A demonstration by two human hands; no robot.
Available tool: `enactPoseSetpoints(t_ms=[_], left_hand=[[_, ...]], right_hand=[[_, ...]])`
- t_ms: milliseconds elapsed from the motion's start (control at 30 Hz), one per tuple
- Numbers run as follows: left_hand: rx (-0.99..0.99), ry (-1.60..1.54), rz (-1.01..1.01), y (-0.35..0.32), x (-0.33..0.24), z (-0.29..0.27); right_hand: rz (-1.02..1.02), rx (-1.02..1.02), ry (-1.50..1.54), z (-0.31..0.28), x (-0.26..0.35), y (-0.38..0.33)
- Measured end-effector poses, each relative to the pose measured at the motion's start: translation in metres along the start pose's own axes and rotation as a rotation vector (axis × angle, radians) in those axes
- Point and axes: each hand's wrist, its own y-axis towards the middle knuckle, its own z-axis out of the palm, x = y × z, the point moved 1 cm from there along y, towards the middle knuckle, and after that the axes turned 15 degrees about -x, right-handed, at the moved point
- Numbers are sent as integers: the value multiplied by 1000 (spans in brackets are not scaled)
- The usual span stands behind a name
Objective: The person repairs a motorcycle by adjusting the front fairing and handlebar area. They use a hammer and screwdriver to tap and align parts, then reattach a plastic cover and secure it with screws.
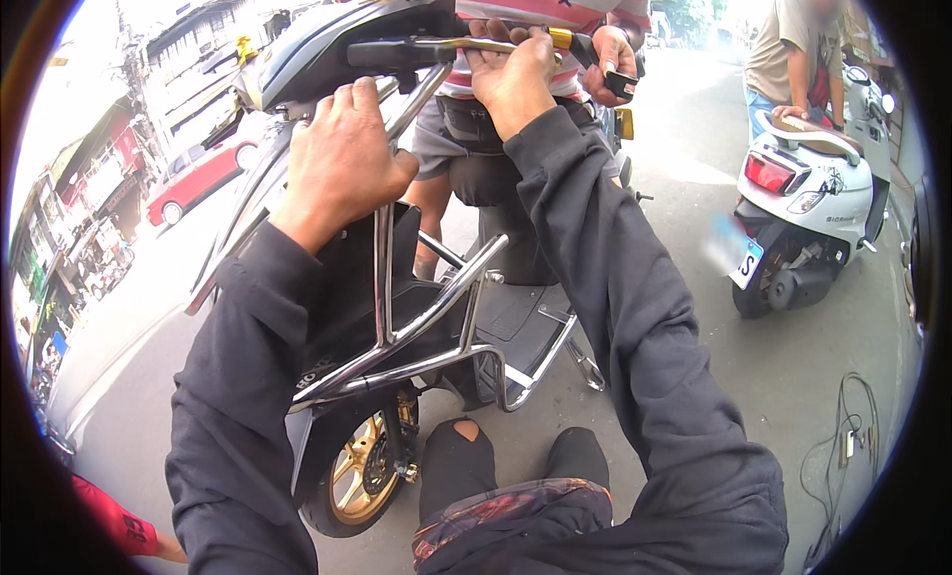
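A dark scooter with a chrome tube guard stands in front of me. My left hand is closed below the handlebar cover, by the upper guard tubes. Its fingers curl away from me, so what they hold, if anything, is hidden. Further right, my right hand is closed around a silver lever at the handlebar, beside a gold bar-end piece. Just past it, another person's hand holds a small black object.
A person in a striped shirt stands behind the handlebar. The scooter's gold-rimmed front wheel is near my legs. At the right, a white scooter stands beside another person. A cable lies on the ground; a red car is far left.
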Motion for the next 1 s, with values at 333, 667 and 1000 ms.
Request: enactPoseSetpoints(t_ms=[333,667,1000], left_hand=[[-55,-46,11,-18,2,-8],[-159,-113,139,-29,2,-3],[-512,-183,162,-8,36,-12]], right_hand=[[-190,51,-145,24,-24,-79],[-510,263,-572,14,-46,-94],[-1226,977,-694,-66,11,-44]])
